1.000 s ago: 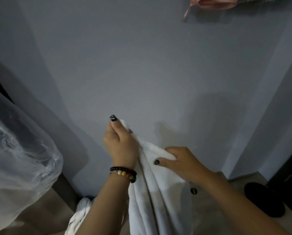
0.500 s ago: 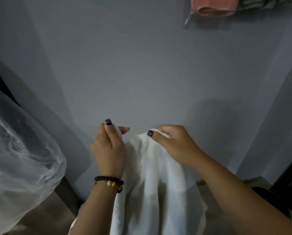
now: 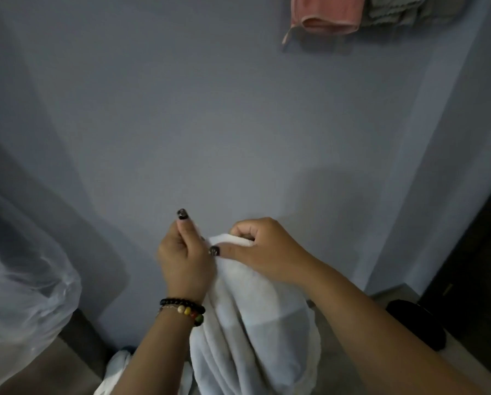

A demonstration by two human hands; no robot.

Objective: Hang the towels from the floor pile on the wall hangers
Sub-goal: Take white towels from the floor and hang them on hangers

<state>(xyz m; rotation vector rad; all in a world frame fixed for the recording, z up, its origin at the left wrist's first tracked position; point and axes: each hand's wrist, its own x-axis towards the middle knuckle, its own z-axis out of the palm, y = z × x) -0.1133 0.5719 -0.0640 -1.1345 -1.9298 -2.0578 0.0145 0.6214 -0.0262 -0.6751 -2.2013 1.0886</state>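
Where both hands (image 3: 187, 260) (image 3: 264, 249) pinch it, the white towel's (image 3: 252, 332) edge hides.

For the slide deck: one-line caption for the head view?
Both hands, left and right, grip a white towel below hung towels.

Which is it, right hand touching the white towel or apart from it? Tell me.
Touching. The head view shows the right hand curled over the top edge of the white towel, thumb pressed against the fabric, fingers folded round the edge.
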